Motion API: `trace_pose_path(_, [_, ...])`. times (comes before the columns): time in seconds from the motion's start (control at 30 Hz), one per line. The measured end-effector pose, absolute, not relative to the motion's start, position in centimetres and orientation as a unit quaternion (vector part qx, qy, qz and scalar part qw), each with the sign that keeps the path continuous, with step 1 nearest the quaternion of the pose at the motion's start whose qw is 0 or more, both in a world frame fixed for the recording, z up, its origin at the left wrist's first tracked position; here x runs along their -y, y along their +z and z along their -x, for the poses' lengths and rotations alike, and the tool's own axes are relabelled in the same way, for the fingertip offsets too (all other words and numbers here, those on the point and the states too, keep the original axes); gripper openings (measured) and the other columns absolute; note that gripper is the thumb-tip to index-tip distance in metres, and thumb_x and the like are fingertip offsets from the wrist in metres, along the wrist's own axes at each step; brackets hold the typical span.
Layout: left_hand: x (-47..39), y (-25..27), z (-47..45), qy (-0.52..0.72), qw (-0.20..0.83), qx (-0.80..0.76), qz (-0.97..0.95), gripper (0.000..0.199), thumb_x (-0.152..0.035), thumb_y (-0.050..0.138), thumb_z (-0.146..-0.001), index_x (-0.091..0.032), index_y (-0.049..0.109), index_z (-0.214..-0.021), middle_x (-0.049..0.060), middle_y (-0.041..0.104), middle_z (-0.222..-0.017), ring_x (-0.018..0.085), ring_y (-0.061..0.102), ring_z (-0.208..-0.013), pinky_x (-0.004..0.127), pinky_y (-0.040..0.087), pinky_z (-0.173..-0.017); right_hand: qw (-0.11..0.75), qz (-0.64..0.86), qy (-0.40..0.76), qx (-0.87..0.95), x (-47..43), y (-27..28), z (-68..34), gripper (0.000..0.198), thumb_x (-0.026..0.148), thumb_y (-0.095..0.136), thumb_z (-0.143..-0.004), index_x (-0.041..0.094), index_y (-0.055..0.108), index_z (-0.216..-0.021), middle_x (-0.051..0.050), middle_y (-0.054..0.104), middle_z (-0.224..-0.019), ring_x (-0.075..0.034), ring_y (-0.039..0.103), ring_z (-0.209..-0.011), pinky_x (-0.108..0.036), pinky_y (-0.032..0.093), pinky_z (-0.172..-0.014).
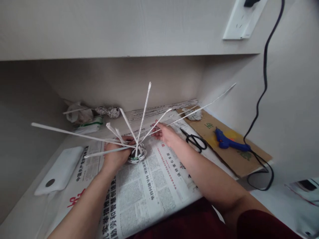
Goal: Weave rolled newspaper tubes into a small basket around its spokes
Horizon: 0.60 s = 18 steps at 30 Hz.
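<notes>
A small round woven piece made of rolled newspaper sits over the newspaper, with several white paper sticks fanning out of it. My left hand is closed around its left side, its fingers partly hidden behind the sticks. My right hand is just beyond and to the right, fingers curled at a long thin paper stick that runs from the weave toward the upper right. The exact fingertip contact is partly hidden by the sticks.
Newspaper covers the table. Black scissors lie right of my right hand. A blue glue gun rests on cardboard, its cord rising along the wall. A white power bank-like box lies left. Paper sticks lie at the back.
</notes>
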<state>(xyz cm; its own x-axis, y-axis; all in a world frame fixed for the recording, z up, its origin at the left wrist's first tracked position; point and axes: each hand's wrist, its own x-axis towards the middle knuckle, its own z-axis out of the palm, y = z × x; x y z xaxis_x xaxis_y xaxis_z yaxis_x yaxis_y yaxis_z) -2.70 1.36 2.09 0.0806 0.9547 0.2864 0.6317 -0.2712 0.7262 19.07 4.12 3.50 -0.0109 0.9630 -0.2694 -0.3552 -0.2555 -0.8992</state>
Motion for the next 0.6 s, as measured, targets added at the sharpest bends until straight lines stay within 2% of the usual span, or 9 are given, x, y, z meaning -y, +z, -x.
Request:
trace_pose_path(0.1, [-1.5,1.7,2.7,0.385,0.218,-0.567,-0.695,0.021,-0.033,0.064,-0.073,-0.019,0.075,-0.085,0.005,0.076,-0.084,0.022,0.069,-0.076,0.032,0.053,-0.073,0.564,0.442,0.614,0.331,-4.2,3.8,-19.4,0.013,0.029,0.059,-0.091,0.017,0.064,-0.091,0.002,0.064,-0.068,-0.01,0.062,-0.054,-0.02,0.045,-0.048])
trace_pose_path(0.2, [-1.3,1.7,2.5,0.406,0.229,-0.556,-0.689,0.019,-0.029,0.063,-0.073,-0.018,0.075,-0.083,0.005,0.076,-0.082,0.021,0.069,-0.075,0.029,0.053,-0.07,0.572,0.44,0.618,0.312,-4.3,3.7,-19.5,0.012,0.03,0.061,-0.09,0.018,0.063,-0.092,0.002,0.065,-0.068,-0.01,0.063,-0.055,-0.021,0.048,-0.049])
trace_pose_path(0.3, [-1.1,2.0,2.3,0.409,0.236,-0.555,-0.685,0.017,-0.023,0.062,-0.073,-0.017,0.075,-0.083,0.004,0.075,-0.078,0.019,0.068,-0.07,0.027,0.052,-0.067,0.499,0.497,0.627,0.332,-4.2,3.2,-19.1,0.03,0.047,0.066,-0.085,0.017,0.063,-0.084,-0.001,0.066,-0.068,-0.011,0.061,-0.051,-0.021,0.045,-0.045])
trace_pose_path(0.37, [-1.0,2.2,2.1,0.406,0.228,-0.566,-0.68,0.016,-0.022,0.063,-0.073,-0.017,0.075,-0.083,0.004,0.075,-0.078,0.019,0.068,-0.069,0.027,0.052,-0.067,0.41,0.545,0.615,0.395,-3.8,2.9,-18.7,0.046,0.061,0.065,-0.079,0.015,0.064,-0.076,-0.004,0.065,-0.065,-0.011,0.058,-0.047,-0.021,0.038,-0.038])
trace_pose_path(0.43, [-0.8,2.5,2.1,0.402,0.222,-0.567,-0.684,0.016,-0.022,0.062,-0.074,-0.018,0.076,-0.082,0.003,0.075,-0.078,0.019,0.068,-0.069,0.027,0.053,-0.068,0.342,0.567,0.577,0.478,-3.4,2.7,-18.2,0.055,0.068,0.063,-0.076,0.014,0.064,-0.067,-0.004,0.063,-0.059,-0.011,0.054,-0.043,-0.021,0.032,-0.035])
trace_pose_path(0.5, [-0.6,2.8,2.0,0.399,0.225,-0.56,-0.69,0.016,-0.022,0.062,-0.076,-0.019,0.076,-0.081,0.003,0.076,-0.079,0.018,0.069,-0.07,0.027,0.053,-0.068,0.327,0.57,0.506,0.559,-2.9,2.3,-17.6,0.05,0.063,0.068,-0.073,0.014,0.064,-0.062,-0.002,0.06,-0.055,-0.01,0.051,-0.044,-0.021,0.033,-0.038])
trace_pose_path(0.6, [-0.5,3.0,1.9,0.394,0.236,-0.554,-0.695,0.017,-0.02,0.061,-0.077,-0.02,0.077,-0.082,0.003,0.077,-0.081,0.018,0.07,-0.071,0.026,0.054,-0.069,0.344,0.563,0.418,0.624,-2.6,1.6,-16.8,0.031,0.048,0.074,-0.071,0.017,0.068,-0.069,0.001,0.062,-0.058,-0.009,0.053,-0.049,-0.02,0.04,-0.046])
